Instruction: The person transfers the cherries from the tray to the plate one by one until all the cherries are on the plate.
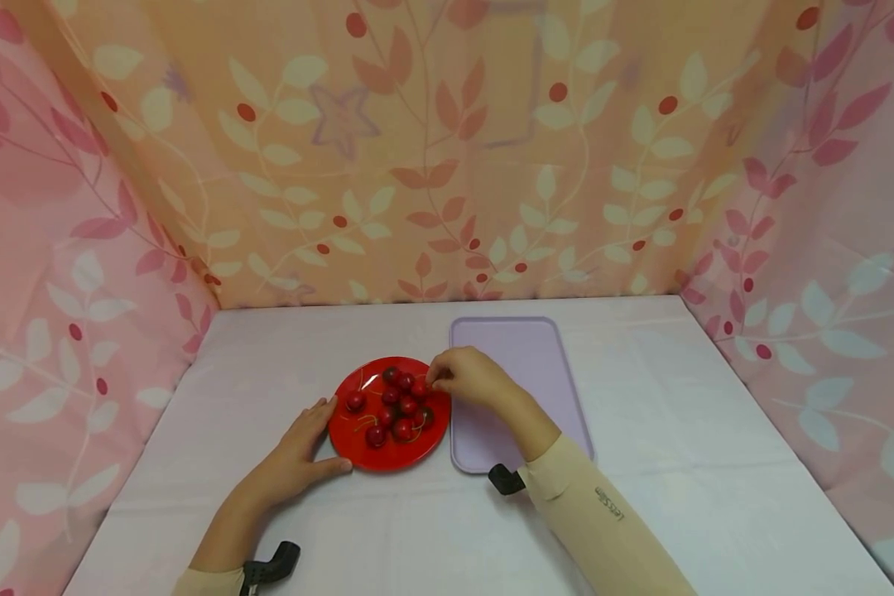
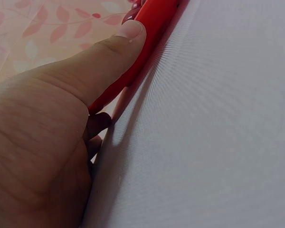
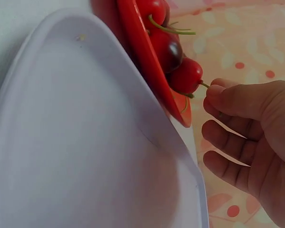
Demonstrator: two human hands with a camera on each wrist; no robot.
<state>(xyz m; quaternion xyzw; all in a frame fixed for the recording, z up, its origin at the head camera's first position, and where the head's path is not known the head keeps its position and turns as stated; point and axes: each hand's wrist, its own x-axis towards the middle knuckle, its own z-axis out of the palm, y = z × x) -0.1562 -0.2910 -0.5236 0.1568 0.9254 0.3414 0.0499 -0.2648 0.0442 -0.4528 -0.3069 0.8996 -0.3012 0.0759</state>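
Observation:
A red plate point(image 1: 352, 443) carries several dark red cherries point(image 1: 391, 396) with green stems. At its left edge rests my left hand point(image 1: 295, 451), fingers and thumb spread along the rim. In the left wrist view the straight thumb point(image 2: 111, 59) lies against the plate's edge point(image 2: 149, 40); the other fingers are partly hidden behind it. Over the plate's right side, my right hand point(image 1: 471, 377) pinches the stem of a cherry point(image 3: 186, 76) between thumb and index finger, seen in the right wrist view. That cherry is close beside others at the plate's edge.
Right of the plate lies a pale purple tray point(image 1: 536, 364) with a low rim, partly under my right forearm. A white cloth point(image 1: 663, 430) covers the table. Patterned curtains point(image 1: 432, 149) stand at the back and both sides.

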